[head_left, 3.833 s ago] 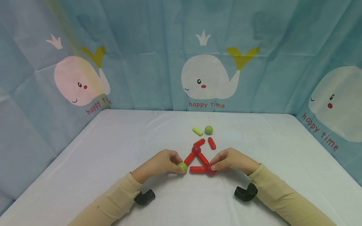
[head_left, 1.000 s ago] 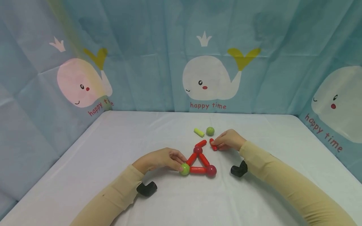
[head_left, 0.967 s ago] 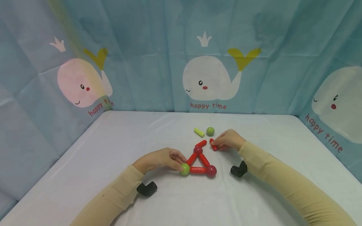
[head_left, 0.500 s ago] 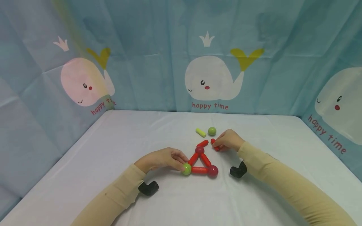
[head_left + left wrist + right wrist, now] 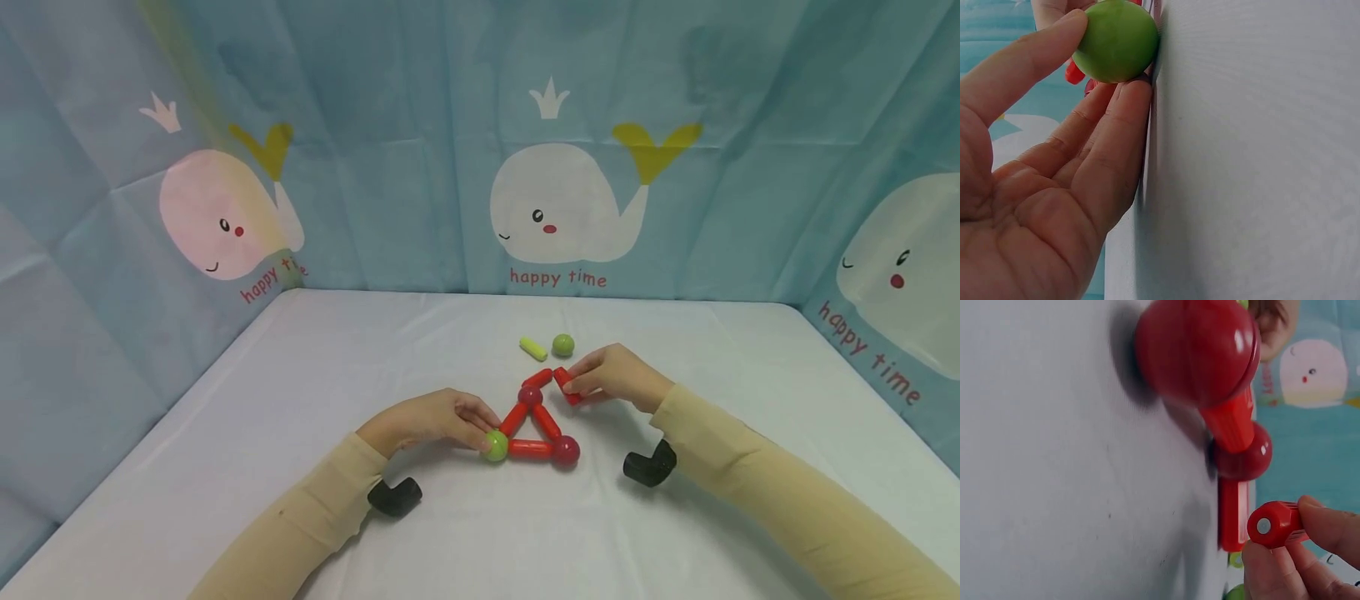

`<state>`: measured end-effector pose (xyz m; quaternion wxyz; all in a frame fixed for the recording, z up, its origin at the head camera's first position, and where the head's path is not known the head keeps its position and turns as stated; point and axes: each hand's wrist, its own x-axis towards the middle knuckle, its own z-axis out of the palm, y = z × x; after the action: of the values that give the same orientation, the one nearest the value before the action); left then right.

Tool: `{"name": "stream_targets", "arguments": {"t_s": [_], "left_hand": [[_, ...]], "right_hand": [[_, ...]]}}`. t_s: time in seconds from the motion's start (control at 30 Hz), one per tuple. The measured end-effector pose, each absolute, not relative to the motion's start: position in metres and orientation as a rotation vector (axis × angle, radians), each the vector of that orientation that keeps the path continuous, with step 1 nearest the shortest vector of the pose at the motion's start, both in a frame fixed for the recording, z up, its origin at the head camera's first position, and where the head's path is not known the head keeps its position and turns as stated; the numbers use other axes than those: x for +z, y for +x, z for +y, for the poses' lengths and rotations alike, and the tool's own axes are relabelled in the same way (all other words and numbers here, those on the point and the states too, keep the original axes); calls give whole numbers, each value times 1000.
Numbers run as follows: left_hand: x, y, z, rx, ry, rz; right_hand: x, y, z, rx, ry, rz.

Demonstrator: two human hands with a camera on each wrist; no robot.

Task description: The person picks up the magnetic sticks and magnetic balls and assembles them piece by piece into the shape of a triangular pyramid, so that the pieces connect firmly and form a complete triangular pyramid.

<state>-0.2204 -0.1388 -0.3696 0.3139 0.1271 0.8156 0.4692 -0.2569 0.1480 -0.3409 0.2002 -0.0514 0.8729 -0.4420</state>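
A triangle of red magnetic rods [image 5: 530, 450] and balls lies on the white table. Its corners are a far red ball [image 5: 530, 396], a near right red ball [image 5: 566, 451] and a green ball [image 5: 495, 446] at the left. My left hand [image 5: 431, 418] pinches the green ball between thumb and fingers, as the left wrist view also shows. My right hand [image 5: 618, 379] holds a separate red rod [image 5: 565, 383], its pale round end [image 5: 1264, 525] showing in the right wrist view. Another red rod [image 5: 538, 378] extends from the far red ball.
Behind the triangle lie a yellow-green rod [image 5: 533, 348] and a second green ball [image 5: 563, 345]. A blue whale-print cloth [image 5: 420, 217] hangs behind the table [image 5: 360, 350]. A black curved piece [image 5: 395, 497] is at each wrist.
The right hand left the near red ball, reached the red rod and now holds it slightly raised. Earlier the triangle's left corner was apart; the green ball now joins it. The left hand stayed.
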Motion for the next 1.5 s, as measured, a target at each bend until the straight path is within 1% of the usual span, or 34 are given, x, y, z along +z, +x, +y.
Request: {"name": "stream_targets", "arguments": {"t_s": [0.77, 1.5], "left_hand": [[-369, -221, -139, 1230, 337, 2155], [-370, -221, -139, 1246, 338, 2143]], "right_hand": [[-333, -225, 147, -1327, -302, 2367], [-338, -214, 137, -1351, -352, 2310]]}}
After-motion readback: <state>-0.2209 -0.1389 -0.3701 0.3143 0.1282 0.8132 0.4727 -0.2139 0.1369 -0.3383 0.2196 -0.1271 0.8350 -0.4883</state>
